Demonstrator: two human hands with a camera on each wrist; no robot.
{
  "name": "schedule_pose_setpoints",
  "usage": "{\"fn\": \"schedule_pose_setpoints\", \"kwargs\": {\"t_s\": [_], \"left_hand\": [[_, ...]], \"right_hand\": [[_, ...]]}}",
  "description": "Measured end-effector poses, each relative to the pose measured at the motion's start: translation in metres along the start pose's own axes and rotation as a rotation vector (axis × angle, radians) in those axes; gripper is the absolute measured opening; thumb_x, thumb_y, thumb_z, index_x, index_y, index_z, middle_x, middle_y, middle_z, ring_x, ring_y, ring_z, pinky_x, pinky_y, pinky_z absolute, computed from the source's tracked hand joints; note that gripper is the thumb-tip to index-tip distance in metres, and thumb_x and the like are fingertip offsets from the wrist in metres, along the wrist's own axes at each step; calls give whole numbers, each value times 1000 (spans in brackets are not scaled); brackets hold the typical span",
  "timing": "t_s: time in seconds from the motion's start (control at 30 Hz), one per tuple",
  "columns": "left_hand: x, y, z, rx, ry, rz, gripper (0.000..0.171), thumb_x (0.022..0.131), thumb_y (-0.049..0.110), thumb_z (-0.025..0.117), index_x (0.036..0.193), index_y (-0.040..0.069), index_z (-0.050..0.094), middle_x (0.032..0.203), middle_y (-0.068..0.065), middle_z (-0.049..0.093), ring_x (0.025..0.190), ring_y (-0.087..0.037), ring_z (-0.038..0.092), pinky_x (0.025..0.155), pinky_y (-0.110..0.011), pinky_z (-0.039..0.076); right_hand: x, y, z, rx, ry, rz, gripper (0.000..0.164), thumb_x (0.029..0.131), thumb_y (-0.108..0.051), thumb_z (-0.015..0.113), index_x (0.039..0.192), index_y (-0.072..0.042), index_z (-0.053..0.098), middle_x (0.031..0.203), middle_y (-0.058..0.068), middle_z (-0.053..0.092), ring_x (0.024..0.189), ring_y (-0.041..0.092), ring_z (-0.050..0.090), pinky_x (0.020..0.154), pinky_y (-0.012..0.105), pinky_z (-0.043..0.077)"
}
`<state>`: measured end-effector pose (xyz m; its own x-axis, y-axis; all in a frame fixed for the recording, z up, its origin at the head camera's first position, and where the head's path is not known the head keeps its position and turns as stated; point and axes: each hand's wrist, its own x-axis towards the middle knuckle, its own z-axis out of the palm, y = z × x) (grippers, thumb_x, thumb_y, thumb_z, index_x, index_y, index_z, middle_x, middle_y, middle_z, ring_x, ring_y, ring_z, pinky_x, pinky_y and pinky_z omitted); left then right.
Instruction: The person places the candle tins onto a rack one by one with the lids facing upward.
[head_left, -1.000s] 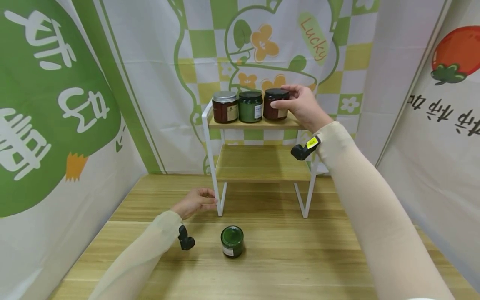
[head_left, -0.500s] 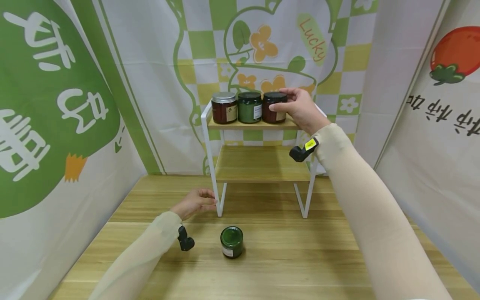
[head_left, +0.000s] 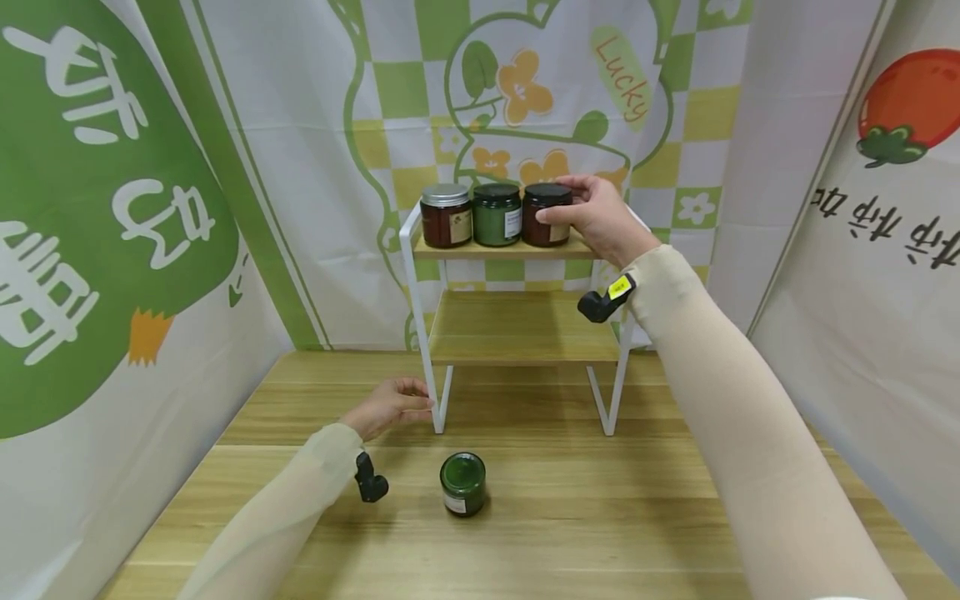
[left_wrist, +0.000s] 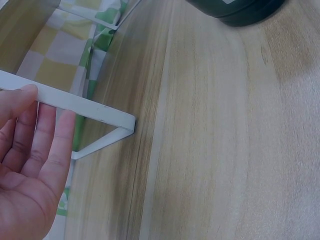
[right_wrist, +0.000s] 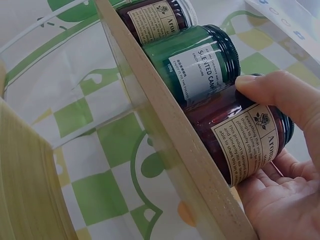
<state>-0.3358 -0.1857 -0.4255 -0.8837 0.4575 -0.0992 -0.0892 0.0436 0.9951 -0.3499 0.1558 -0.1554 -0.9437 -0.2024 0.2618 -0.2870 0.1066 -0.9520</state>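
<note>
Up on the top board of the shelf rack, my right hand [head_left: 611, 218] grips a dark red candle jar [head_left: 546, 227] with a black lid, thumb in front and fingers behind. Beside it stand a green candle jar [head_left: 497, 218] with a black lid and a dark red candle jar [head_left: 446, 221] with a silver lid. Their labels face forward; "scented" shows on the green one in the right wrist view. Low at the left, my left hand [head_left: 386, 407] pinches the white leg [left_wrist: 95, 110] of the rack between thumb and fingers. Another green jar [head_left: 462, 483] is on the table in front.
The two-tier shelf rack has a wooden lower board [head_left: 525, 329] and a white frame, with its right leg [head_left: 615, 400] standing on the wood-grain table [head_left: 570, 533]. Printed cloth [head_left: 300, 167] hangs behind the rack and along both sides.
My right hand has brought the dark red jar slightly forward and down, so that it lines up with the two beside it. My left hand stays at the rack's leg.
</note>
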Motion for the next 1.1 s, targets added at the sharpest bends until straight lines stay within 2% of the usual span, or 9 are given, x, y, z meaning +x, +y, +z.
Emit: {"fn": "schedule_pose_setpoints", "kwargs": {"t_s": [0.17,0.3,0.5,0.57,0.67,0.8,0.9,1.0,1.1], "left_hand": [[0,1,1,-10,0,2,9,95,-4,54,97,5,55,93,-3,59,96,-20,66,109,-54,41],[-1,1,1,-7,-1,1,9,95,-4,54,97,5,54,93,-3,59,98,-21,65,110,-55,40],[-2,1,1,-3,1,-1,9,95,-4,54,97,4,54,93,-4,59,98,-22,65,110,-56,39],[-2,1,2,-8,4,0,9,95,-5,55,97,4,54,93,-3,59,96,-21,65,110,-56,39],[-2,1,3,-13,10,1,9,94,-5,56,96,3,56,91,-2,59,95,-19,65,109,-55,40],[-2,1,5,-12,22,0,10,94,-7,55,95,3,56,90,-2,59,95,-19,65,109,-55,41],[-2,2,6,-12,23,2,11,94,-7,54,95,4,56,91,-2,59,96,-20,65,108,-54,43],[-3,2,6,-13,24,2,12,94,-7,54,94,5,56,91,-2,59,97,-21,64,106,-49,47],[-3,2,5,-7,17,6,12,94,-6,53,95,5,56,92,-2,59,98,-20,64,102,-44,51]], "right_hand": [[0,-1,0,-25,14,7,69,84,-2,71,143,-5,35,142,16,45,126,23,49,94,21,50],[-1,-1,-1,-67,24,11,72,84,-7,74,144,-8,34,145,13,40,129,22,45,103,27,46],[-8,-9,-5,-58,10,-66,74,85,-13,74,146,-11,31,148,9,36,136,20,38,116,35,36],[-11,-14,-6,-33,18,-99,72,86,-14,74,145,-11,32,147,8,38,137,19,38,116,34,35],[-18,-23,-8,80,18,-159,70,86,-7,72,144,-6,32,142,9,41,136,21,39,115,30,38],[-29,-33,-9,255,7,-224,67,84,5,70,141,0,34,133,10,46,134,25,41,105,24,47],[-40,-38,-9,336,-4,-270,64,84,9,68,139,2,37,130,11,50,133,27,43,98,21,52],[-52,-39,-8,354,-27,-317,60,84,11,67,137,2,39,130,13,50,134,30,42,98,21,52],[-64,-34,-6,317,-58,-355,58,85,10,66,136,1,40,133,15,49,132,31,44,101,22,51]]}}
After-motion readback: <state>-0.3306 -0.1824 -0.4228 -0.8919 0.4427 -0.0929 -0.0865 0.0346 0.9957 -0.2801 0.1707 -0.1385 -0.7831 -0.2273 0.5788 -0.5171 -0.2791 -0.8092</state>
